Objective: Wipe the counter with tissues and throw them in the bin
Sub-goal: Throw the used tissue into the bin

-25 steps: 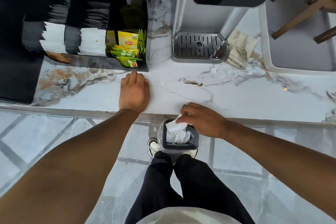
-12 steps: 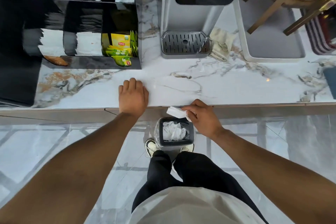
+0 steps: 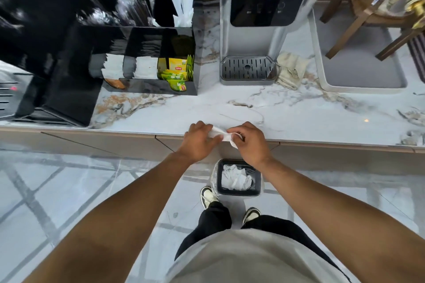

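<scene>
Both hands meet at the front edge of the marble desk (image 3: pixel 287 112), and the grip is shared: the left hand (image 3: pixel 199 141) and the right hand (image 3: pixel 249 141) each pinch one end of a white tissue (image 3: pixel 221 135) stretched between them, fingers closed on it. Directly below the grip, on the floor, stands the bin (image 3: pixel 239 178), already holding crumpled white tissues, with the person's shoes just beside it. Beyond the grip, across a bare stretch of marble, a water dispenser (image 3: pixel 264 18) stands with its drip tray facing forward and a crumpled cloth (image 3: pixel 291 71) touching its right side. Beyond and to the left of the grip sits a black organizer (image 3: pixel 158 86) with yellow tea bags (image 3: pixel 177 71) and white sachets. Beyond and to the right lies a grey tray (image 3: pixel 358 76) carrying a wooden stand.
</scene>
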Tool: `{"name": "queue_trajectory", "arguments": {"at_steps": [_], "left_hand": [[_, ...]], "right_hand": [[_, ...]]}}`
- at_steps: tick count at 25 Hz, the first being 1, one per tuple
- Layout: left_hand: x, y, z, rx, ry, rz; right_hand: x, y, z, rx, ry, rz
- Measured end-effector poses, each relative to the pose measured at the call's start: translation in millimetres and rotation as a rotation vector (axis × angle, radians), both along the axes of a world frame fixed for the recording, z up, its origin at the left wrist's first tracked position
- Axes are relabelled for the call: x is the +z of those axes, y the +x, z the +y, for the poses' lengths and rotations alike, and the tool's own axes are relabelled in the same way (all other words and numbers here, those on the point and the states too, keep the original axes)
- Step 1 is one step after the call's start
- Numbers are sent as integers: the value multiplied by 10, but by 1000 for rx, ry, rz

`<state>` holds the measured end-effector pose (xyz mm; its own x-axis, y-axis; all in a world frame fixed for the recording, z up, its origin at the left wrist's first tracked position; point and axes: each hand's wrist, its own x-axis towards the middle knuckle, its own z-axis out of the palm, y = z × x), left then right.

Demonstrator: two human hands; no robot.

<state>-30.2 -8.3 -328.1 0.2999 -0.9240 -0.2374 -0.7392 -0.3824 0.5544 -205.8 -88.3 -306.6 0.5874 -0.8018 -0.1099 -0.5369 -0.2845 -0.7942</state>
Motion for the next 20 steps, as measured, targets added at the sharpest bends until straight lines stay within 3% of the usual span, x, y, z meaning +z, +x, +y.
{"name": "queue_trajectory", "arguments": {"at_steps": [3, 9, 16, 20], "left_hand": [[89, -156, 71, 123, -44, 99], [-57, -787, 326, 302, 110, 249], [-1052, -1313, 539, 496, 279, 363], [-1704, -1491, 582, 498, 372, 396]], "right_hand": [[83, -74, -15, 27, 20, -19], [-228, -582, 102, 98, 113, 102], [-1214, -1079, 358, -153, 363, 228], [-1769, -1264, 445, -278, 475, 288]]}}
